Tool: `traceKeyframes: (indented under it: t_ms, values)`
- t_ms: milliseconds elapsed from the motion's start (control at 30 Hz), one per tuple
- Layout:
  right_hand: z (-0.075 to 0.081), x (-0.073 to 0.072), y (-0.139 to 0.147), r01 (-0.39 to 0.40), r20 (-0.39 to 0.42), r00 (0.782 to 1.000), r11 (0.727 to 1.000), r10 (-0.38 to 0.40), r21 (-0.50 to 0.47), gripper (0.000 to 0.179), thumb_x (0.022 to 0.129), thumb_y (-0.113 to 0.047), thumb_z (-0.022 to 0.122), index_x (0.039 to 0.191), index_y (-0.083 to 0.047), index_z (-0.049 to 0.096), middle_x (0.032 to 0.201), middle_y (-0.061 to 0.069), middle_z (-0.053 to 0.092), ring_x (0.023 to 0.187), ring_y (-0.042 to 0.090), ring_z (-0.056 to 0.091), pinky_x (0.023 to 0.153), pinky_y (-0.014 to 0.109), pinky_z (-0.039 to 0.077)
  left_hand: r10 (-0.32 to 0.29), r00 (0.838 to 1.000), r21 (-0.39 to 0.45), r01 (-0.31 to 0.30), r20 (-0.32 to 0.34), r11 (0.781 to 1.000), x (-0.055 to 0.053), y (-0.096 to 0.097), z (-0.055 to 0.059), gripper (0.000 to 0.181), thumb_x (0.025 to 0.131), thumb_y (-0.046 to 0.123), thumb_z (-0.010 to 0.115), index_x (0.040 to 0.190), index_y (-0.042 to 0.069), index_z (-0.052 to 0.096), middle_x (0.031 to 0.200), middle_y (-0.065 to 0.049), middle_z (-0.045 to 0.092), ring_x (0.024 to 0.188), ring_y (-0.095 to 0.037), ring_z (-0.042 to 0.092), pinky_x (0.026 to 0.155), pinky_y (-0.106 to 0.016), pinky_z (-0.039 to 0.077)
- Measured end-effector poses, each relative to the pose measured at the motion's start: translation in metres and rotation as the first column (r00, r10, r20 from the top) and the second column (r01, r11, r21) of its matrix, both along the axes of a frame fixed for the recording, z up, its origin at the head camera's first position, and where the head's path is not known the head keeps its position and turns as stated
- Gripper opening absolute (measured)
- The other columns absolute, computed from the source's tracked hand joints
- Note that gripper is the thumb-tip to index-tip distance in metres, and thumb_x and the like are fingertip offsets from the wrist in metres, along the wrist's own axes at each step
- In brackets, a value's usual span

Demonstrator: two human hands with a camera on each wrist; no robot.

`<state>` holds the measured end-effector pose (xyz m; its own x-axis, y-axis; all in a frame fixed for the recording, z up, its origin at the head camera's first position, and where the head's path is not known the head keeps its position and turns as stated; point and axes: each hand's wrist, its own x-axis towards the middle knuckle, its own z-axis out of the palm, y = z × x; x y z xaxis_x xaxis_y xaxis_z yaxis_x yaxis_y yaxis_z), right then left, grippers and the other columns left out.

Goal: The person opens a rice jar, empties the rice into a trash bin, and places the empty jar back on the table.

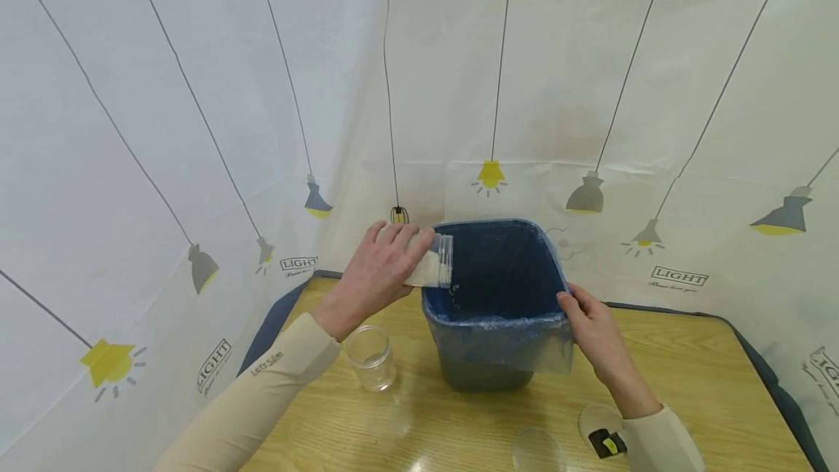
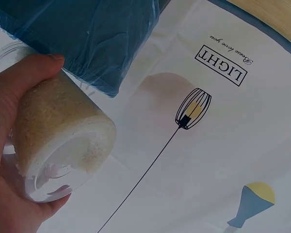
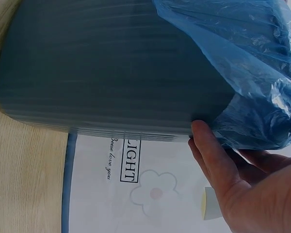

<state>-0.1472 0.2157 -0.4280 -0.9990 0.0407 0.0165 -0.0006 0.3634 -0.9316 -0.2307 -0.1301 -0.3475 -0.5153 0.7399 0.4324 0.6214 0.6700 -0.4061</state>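
My left hand (image 1: 373, 272) grips a clear plastic jar (image 1: 431, 268) on its side, its mouth over the left rim of a dark waste bin (image 1: 485, 377). Pale, grain-like contents fill part of the jar (image 2: 63, 111) in the left wrist view, and a few small bits drop from its mouth into the bin. A blue translucent bag (image 1: 524, 344) lines the bin and folds over the rim. At the bin's right side, my right hand (image 1: 599, 337) holds the rim and bag between thumb and fingers. The bottom inside the bin is too dark to make out.
A second clear jar (image 1: 371, 366) stands on the wooden table (image 1: 321, 414) left of the bin. Near the front lie a clear round disc (image 1: 537, 450) and a pale round piece with a black-and-yellow item (image 1: 606, 444). A lamp-printed sheet (image 1: 446, 93) surrounds the table's back and sides.
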Motion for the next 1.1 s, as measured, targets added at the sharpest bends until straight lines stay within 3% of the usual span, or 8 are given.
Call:
traceKeyframes:
  t_ms: [667, 1100]
  values:
    - [-0.0010, -0.0001, 0.0011, 0.006, -0.009, 1.000, 1.000, -0.006, 0.014, 0.060, 0.112, -0.037, 0.039, 0.157, 0.002, 0.037, 0.148, 0.029, 0.051, 0.130, 0.038, 0.054, 0.083, 0.015, 0.048, -0.004, 1.000, -0.064, 0.004, 0.005, 0.998, -0.0003, 0.0051, 0.0041, 0.093, 0.068, 0.040, 0.096, 0.140, 0.009, 0.047, 0.132, -0.014, 0.059, 0.121, -0.034, 0.058, 0.101, -0.049, 0.047]
    - [0.0017, 0.0015, -0.0002, -0.004, 0.009, 1.000, 1.000, 0.004, 0.009, 0.060, 0.112, -0.037, 0.039, 0.157, 0.003, 0.037, 0.150, 0.029, 0.050, 0.132, 0.039, 0.053, 0.092, 0.031, 0.054, -0.009, 1.000, -0.094, 0.010, 0.012, 0.996, 0.0039, 0.0082, 0.0036, 0.108, 0.070, 0.038, 0.097, 0.154, 0.003, 0.040, 0.139, -0.013, 0.056, 0.126, -0.032, 0.054, 0.104, -0.047, 0.044]
